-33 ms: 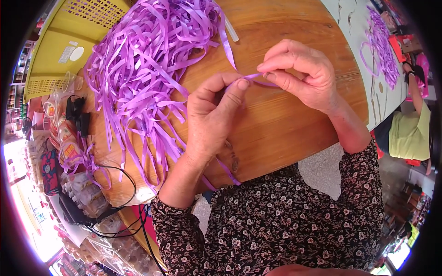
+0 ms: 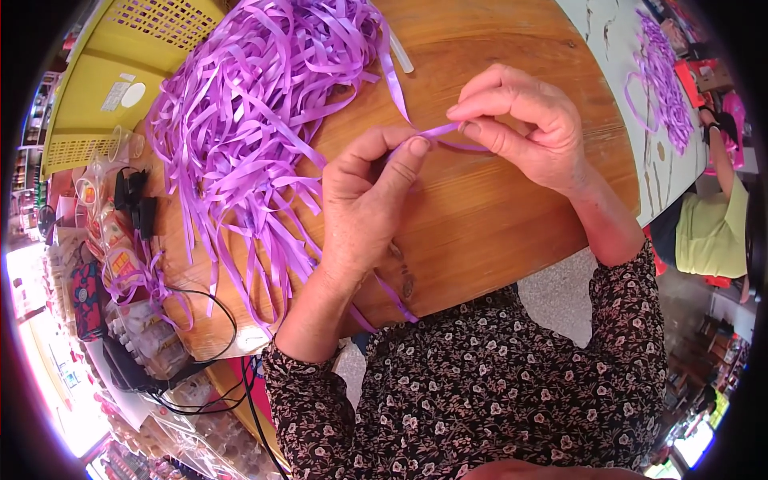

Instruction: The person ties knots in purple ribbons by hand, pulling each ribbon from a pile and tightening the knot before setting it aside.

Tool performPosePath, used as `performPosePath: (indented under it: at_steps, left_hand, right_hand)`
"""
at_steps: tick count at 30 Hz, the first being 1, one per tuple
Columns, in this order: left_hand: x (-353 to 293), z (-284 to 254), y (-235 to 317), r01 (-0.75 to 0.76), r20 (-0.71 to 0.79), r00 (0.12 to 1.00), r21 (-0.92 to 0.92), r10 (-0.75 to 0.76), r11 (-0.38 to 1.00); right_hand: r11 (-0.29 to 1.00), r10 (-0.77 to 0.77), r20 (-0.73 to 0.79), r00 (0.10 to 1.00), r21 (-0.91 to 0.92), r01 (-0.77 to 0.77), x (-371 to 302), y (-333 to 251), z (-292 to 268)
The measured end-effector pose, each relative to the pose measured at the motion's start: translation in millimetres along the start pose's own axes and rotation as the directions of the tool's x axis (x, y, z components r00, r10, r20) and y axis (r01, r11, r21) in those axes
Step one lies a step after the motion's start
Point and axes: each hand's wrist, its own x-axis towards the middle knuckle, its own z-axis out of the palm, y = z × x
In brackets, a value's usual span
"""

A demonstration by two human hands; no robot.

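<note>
Between my two hands runs a narrow purple ribbon, held above the wooden table. My left hand is closed, pinching the ribbon between thumb and curled forefinger. Thumb and forefinger of my right hand grip the ribbon a short way to the right, the other fingers bent over. A thin loop of ribbon shows below the right fingertips. One strand runs up from my left fingers toward a big tangled heap of purple ribbons on the left. Ribbon ends also hang past my left wrist at the table's near edge.
The wooden table has a rounded near edge. A yellow perforated basket stands at the far left, with plastic packages and black cables nearer. More purple ribbons lie on a white marbled table at right, where another person sits.
My left hand has shifted very slightly left, and a little more ribbon shows between the hands. Both hands keep their hold.
</note>
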Motion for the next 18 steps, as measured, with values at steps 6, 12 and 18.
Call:
performPosePath:
  at_steps: [6,12,18]
  left_hand:
    - [-3,5,5,0.044,-0.083,0.996,0.098,-0.036,0.994]
    - [-1,6,-4,-0.054,-0.039,0.997,0.18,0.062,0.982]
    - [-1,4,5,0.127,-0.052,0.99,-0.017,-0.128,0.992]
  right_hand:
    - [0.979,-0.15,-0.013,0.989,-0.142,0.146,6,-6,-8]
    - [0.938,-0.196,0.101,0.975,-0.272,0.216,-4,-5,5]
    - [0.84,-0.277,0.118,0.954,-0.452,0.3,-8,-5,7]
